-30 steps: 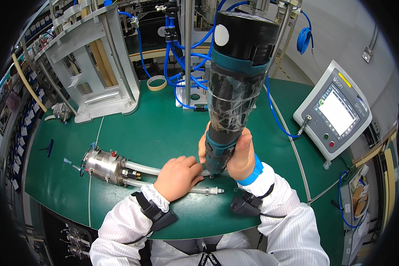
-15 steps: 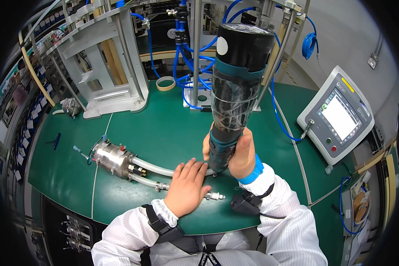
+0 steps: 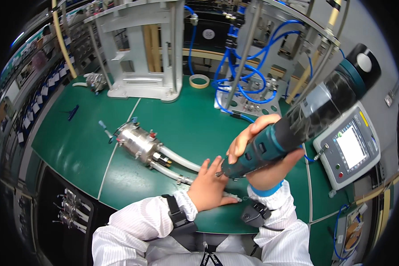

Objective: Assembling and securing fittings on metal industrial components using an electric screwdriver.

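Left end: blue T-shaped tool [image 3: 73,112] on green table [image 3: 102,146], untouched. Metal canister [image 3: 137,142] lies on its side, 2 clear hoses [image 3: 177,158] already attached, running right; 1 clamp [image 3: 180,179] on the nearer hose. Looks partway: hoses on, power driver [image 3: 292,128] not set down; clamp tightness, and so what's left, can't tell. Left hand [image 3: 208,188] palm-down across the hoses, fingers spread, canister well to its left; can't tell if it grips underneath. Driver tilts up-right, its tip just beside the left fingers. Right hand [image 3: 270,174] wrapped around the driver's grip, hoses just left. Far right: screened tester [image 3: 350,146].
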`<state>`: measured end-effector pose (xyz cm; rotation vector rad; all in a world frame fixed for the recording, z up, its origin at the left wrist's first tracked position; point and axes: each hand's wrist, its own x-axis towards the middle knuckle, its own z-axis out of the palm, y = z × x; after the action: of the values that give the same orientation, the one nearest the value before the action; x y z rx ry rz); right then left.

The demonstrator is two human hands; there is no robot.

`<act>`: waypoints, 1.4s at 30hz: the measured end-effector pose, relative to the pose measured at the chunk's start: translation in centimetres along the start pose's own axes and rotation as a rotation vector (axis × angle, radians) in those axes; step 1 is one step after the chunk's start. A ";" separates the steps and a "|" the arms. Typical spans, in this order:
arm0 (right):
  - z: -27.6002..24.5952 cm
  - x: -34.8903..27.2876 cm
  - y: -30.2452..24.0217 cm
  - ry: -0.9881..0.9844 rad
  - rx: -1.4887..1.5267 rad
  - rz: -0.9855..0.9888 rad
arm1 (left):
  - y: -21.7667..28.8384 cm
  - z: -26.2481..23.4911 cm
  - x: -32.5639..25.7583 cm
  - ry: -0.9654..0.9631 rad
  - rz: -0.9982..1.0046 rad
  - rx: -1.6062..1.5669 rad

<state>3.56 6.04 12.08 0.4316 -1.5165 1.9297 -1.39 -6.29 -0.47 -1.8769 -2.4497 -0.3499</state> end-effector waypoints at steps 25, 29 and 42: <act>6.4 1.0 7.6 -0.249 -0.106 0.289 | 0.9 16.9 3.4 0.794 -0.346 -2.852; 7.1 0.6 7.4 -0.235 -0.138 0.267 | 1.0 17.2 3.7 0.803 -0.349 -2.894; 6.8 0.6 7.7 -0.176 -0.119 0.236 | 2.2 17.7 4.3 0.787 -0.345 -3.007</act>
<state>-2.80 -1.23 8.69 0.3936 -1.8577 2.0070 1.52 1.86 -16.68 -0.2376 -0.1022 2.3153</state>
